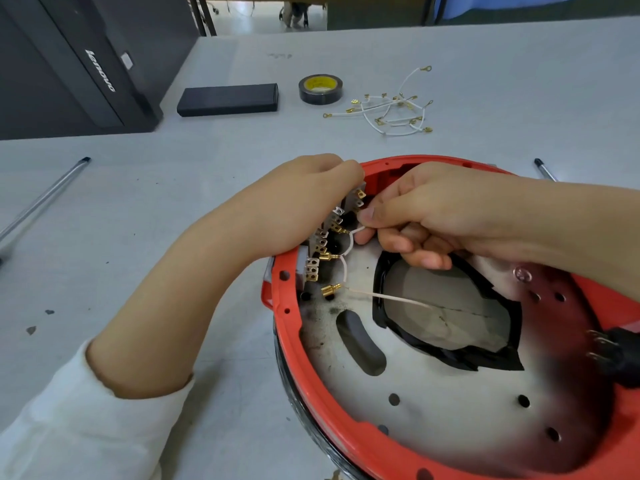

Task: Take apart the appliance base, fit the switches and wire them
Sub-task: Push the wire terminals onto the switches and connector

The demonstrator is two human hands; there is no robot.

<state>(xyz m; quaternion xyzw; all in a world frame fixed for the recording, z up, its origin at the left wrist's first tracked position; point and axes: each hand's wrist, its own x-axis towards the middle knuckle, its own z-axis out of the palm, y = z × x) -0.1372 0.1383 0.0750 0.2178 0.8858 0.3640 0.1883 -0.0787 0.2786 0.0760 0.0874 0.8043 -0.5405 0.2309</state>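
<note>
The red appliance base (311,375) lies open side up on the grey table, its metal plate (450,393) showing. A row of switches (323,237) with brass terminals is fitted along its left inner rim. My left hand (294,202) grips the rim over the switches from outside. Inside the base, my right hand (426,216) pinches a short white wire (349,242) whose brass connector sits on a switch terminal. A second white wire (344,271) loops between lower terminals. A loose lead (381,298) with a brass connector lies on the plate.
A pile of spare white wires (391,110) with brass lugs lies at the back, beside a roll of black tape (320,89) and a black box (228,99). Screwdrivers lie at the left (45,195) and right (545,169). A black plug (620,355) rests inside the base.
</note>
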